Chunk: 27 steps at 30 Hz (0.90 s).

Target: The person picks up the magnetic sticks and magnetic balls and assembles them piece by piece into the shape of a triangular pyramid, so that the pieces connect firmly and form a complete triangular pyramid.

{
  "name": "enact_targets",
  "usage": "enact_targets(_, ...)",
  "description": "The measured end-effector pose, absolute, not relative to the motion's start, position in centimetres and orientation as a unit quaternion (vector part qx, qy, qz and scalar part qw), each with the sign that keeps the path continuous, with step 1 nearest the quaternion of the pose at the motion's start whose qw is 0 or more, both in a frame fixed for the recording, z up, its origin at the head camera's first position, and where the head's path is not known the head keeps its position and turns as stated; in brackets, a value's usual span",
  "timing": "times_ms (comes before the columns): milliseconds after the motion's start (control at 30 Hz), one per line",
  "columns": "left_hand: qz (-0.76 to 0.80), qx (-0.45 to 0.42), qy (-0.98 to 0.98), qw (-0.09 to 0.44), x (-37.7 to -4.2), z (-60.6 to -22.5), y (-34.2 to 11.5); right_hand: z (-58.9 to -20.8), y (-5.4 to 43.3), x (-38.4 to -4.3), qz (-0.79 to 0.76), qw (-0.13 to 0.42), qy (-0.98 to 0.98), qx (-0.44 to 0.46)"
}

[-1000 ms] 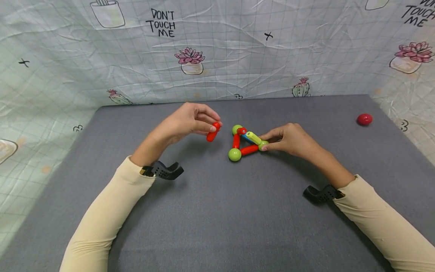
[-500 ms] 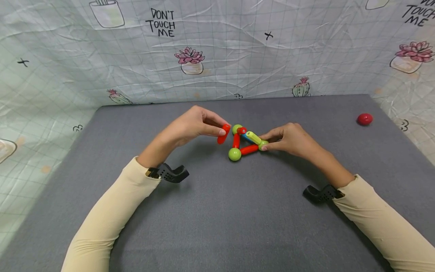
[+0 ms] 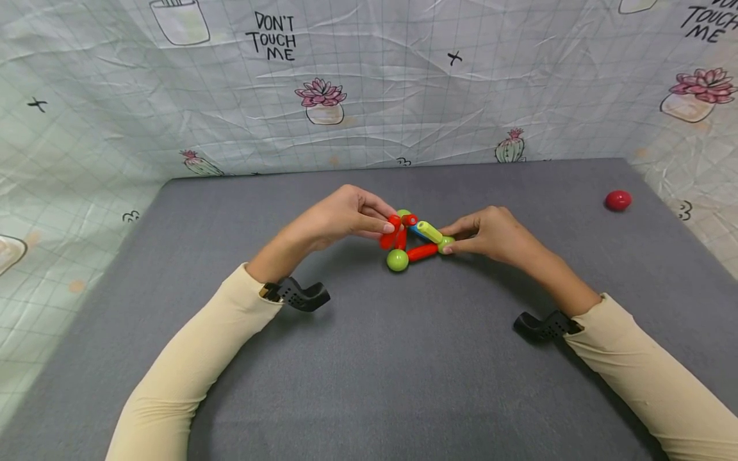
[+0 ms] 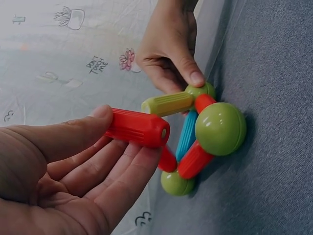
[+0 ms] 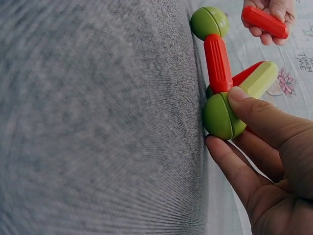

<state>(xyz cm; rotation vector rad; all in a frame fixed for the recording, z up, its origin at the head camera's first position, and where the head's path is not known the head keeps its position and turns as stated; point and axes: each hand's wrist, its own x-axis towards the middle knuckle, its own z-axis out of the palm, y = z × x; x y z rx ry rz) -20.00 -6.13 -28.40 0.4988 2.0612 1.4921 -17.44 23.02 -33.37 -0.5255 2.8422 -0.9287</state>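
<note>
A triangle of magnetic building rods and green balls lies on the grey table. Two of its sides are red rods [image 3: 423,252] and one is a blue rod [image 4: 186,136]. From the right corner a yellow-green rod [image 3: 429,232] slants upward; another short red rod [image 3: 410,220] rises at the far corner. My right hand [image 3: 496,237] pinches the right-corner green ball [image 5: 220,116] between thumb and fingers. My left hand [image 3: 348,219] pinches a loose red rod [image 4: 140,128] between thumb and fingertips, raised beside the triangle's left side. The near green ball [image 3: 398,260] is untouched.
A red ball [image 3: 618,200] lies far right on the grey table [image 3: 369,358]. Behind the table hangs a printed cloth [image 3: 392,83] with cactus drawings. A black wrist mount [image 3: 302,296] sits on the left wrist, another black mount [image 3: 542,326] on the right.
My left hand has moved right with the red rod, from well left of the triangle to overlapping its left side in the head view. My right hand has stayed on the green ball.
</note>
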Motion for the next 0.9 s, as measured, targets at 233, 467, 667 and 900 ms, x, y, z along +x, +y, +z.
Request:
enact_targets(233, 0.546, 0.217, 0.761, 0.275, -20.0, -28.8, -5.8, -33.3, 23.0, -17.5, -0.306, 0.052, 0.935, -0.172)
enact_targets(467, 0.542, 0.222, 0.761, 0.280, -20.0, -29.1, -5.5, -33.3, 23.0, -17.4, -0.307, 0.052, 0.934, -0.172)
enact_targets(667, 0.544, 0.216, 0.758, 0.288, -20.1, -29.3, -5.2, -33.4, 23.1, -17.5, -0.309, 0.053, 0.934, -0.172)
enact_targets(900, 0.543, 0.217, 0.761, 0.281, -20.3, -29.7, -4.9, -33.4, 23.1, -17.5, -0.309, 0.049, 0.934, -0.173)
